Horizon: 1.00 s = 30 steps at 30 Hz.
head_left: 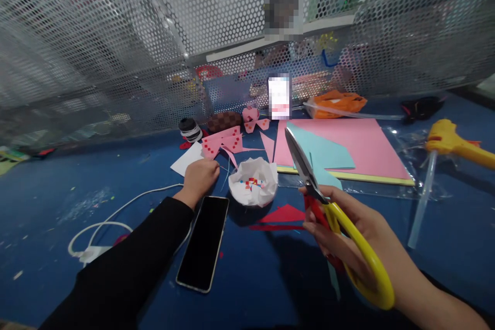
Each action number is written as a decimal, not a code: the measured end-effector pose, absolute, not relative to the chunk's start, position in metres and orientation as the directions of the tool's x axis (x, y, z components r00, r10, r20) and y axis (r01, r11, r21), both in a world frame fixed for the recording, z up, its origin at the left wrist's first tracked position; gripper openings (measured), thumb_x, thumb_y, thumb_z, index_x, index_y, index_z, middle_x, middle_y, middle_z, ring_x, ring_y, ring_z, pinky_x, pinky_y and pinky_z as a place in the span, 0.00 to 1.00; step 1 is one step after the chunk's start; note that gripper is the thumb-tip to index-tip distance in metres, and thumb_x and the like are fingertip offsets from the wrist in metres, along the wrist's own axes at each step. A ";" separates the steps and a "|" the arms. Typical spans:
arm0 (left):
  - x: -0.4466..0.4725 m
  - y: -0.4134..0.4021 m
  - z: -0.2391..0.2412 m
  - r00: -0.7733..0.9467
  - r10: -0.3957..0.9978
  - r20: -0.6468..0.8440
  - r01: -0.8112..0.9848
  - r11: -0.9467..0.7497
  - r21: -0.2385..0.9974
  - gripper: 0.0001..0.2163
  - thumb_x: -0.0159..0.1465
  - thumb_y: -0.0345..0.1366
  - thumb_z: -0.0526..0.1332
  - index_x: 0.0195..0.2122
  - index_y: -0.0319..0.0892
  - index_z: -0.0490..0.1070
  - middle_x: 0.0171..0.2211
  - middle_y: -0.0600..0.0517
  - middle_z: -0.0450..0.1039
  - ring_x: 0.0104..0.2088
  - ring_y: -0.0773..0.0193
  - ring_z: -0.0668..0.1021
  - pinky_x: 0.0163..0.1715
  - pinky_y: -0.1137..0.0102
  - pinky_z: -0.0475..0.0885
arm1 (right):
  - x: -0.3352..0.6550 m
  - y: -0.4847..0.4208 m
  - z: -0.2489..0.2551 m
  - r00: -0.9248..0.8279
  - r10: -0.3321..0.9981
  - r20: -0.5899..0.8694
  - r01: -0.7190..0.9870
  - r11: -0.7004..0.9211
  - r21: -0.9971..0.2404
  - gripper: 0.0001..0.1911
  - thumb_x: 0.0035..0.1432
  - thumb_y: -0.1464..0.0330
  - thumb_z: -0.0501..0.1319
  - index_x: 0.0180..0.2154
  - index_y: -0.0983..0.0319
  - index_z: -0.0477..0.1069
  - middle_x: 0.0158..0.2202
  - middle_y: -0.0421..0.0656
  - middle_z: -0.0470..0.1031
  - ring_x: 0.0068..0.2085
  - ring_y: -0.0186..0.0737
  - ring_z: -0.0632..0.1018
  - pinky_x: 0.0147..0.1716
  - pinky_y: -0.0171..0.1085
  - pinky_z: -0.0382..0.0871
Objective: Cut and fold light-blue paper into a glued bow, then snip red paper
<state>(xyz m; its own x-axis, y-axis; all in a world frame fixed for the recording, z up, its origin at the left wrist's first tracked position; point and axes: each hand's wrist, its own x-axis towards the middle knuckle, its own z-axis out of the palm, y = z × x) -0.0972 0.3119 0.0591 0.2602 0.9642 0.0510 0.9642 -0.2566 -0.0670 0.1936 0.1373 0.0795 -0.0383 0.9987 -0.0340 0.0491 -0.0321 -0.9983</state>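
My right hand [351, 237] grips scissors [301, 160] by their yellow handle, with the blades pointing up and away. Something red [319, 214] shows between its fingers, and a light blue strip [333, 278] hangs below. My left hand [201, 178] is closed beside a white paper sheet [187, 160]; its fingertips are hidden. Just beyond it lies a pink paper cut-out with red squares [222, 142]. Between the hands sits a white paper-lined bowl [253, 165] holding small coloured bits. Red paper pieces [284, 214] lie near the right hand.
A black phone [203, 245] lies by my left forearm. Pink sheets [371, 149] and light blue paper [328, 149] lie beyond my right hand. A yellow glue gun [443, 139] is at the right, a white cable [135, 198] at the left. Perforated metal [228, 20] rises behind.
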 end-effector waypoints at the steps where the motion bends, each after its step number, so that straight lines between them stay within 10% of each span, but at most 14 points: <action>1: -0.097 0.310 0.067 0.245 0.966 0.087 0.969 -0.242 -0.045 0.14 0.67 0.40 0.60 0.52 0.41 0.70 0.51 0.45 0.73 0.45 0.56 0.78 0.44 0.57 0.76 | 0.193 0.137 0.081 -0.036 0.999 -0.037 0.045 -0.036 -0.998 0.11 0.58 0.65 0.64 0.43 0.55 0.68 0.26 0.34 0.70 0.21 0.29 0.69 0.17 0.27 0.65; 11: -0.041 0.257 0.105 0.564 0.794 0.227 0.803 -0.591 0.073 0.08 0.64 0.36 0.61 0.33 0.44 0.79 0.35 0.50 0.82 0.37 0.60 0.80 0.39 0.65 0.70 | 0.191 0.140 0.086 -0.066 0.990 -0.129 0.007 -0.129 -0.992 0.13 0.55 0.66 0.65 0.43 0.56 0.68 0.26 0.34 0.69 0.19 0.28 0.69 0.15 0.27 0.64; 22: -0.056 0.215 0.105 0.694 0.703 0.154 0.711 -0.703 0.008 0.16 0.58 0.20 0.58 0.45 0.41 0.75 0.43 0.48 0.80 0.45 0.56 0.77 0.41 0.64 0.73 | 0.190 0.141 0.096 -0.037 0.983 -0.177 -0.119 -0.181 -0.976 0.19 0.46 0.67 0.69 0.42 0.57 0.70 0.25 0.33 0.68 0.18 0.28 0.68 0.14 0.29 0.65; 30: -0.046 0.209 0.086 0.718 0.662 0.217 0.692 -0.712 -0.118 0.04 0.65 0.30 0.60 0.34 0.43 0.74 0.32 0.51 0.78 0.37 0.55 0.76 0.35 0.61 0.63 | 0.193 0.141 0.090 -0.052 0.993 -0.103 -0.173 -0.110 -0.979 0.20 0.46 0.70 0.69 0.43 0.58 0.70 0.25 0.32 0.67 0.20 0.27 0.68 0.17 0.29 0.66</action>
